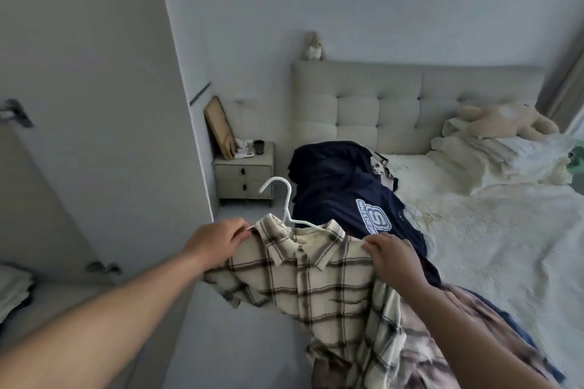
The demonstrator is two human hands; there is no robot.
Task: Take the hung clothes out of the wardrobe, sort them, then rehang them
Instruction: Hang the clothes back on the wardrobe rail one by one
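Head view: we hold cream plaid shirt (319,281) on white hanger (286,202) above bed edge. Left hand (218,238) pinches one shoulder, right hand (395,259) grips other. Navy Skechers shirt (347,196) and more clothes heaped on bed (489,246). Judging: removal mostly done; sorting underway, rehanging left.

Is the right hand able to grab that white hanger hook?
Probably yes. The hanger hook sticks up bare above the plaid shirt, but the right hand grips the shirt's shoulder and must let go first.

Left hand (218,238), right hand (393,257) extended forward, fingers pinching.
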